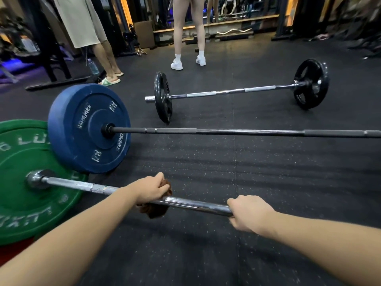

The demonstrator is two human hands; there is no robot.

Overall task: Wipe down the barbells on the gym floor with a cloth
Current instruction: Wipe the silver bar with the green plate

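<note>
Both arms extended forward, forearms bare. Left hand [153, 189] clenched palm-down, fingers curled closed. Right hand [250, 214] clenched in an overhand grip, knuckles up.

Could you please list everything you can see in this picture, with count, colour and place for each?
Nearest barbell: one, chrome shaft, across the foreground, under both hands.
Green plate: one, on the nearest barbell, far left.
Middle barbell: one, dark shaft, running off the right edge.
Blue plate: one, on the middle barbell's left end.
Far barbell: one, silver shaft, centre right.
Black plates: two, one at each end of the far barbell.
Cloth: one, brown, wrapped around the nearest barbell.
Water bottle: one, clear, upper left floor.
Bystanders: two, legs only, background.
Floor: black speckled rubber.
Left hand: gripping the cloth.
Right hand: gripping the bare shaft.
</note>
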